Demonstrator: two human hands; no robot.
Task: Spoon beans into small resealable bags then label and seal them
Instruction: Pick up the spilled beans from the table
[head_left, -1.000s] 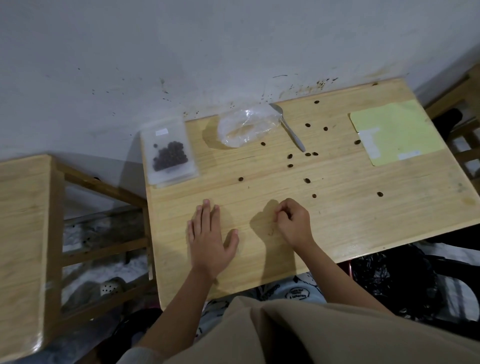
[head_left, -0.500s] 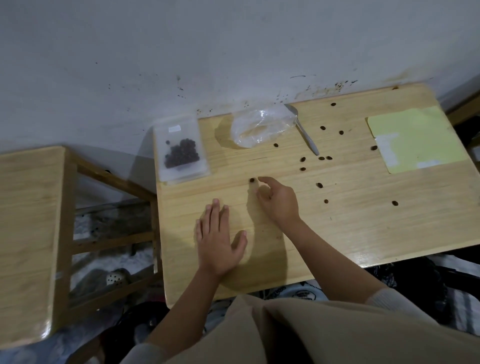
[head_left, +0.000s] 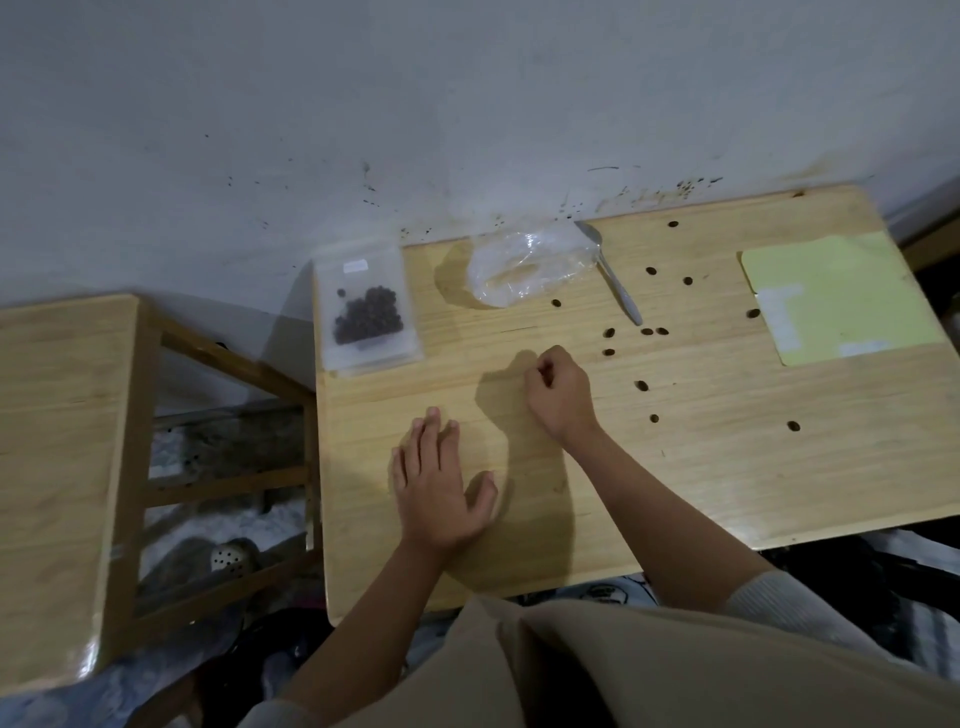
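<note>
Seen from the head camera, the left hand (head_left: 439, 493) lies flat on the wooden table (head_left: 701, 467), fingers straight and spread. The right hand (head_left: 558, 392) is curled into a loose fist mid-table; whether it pinches a bean, I cannot tell. Loose beans (head_left: 641, 385) lie scattered to its right, near the spoon (head_left: 613, 275) and the crumpled clear bag (head_left: 524, 267). The filled resealable bag (head_left: 366, 312) lies at the far left corner, and a yellow label sheet (head_left: 841, 296) at the far right.
</note>
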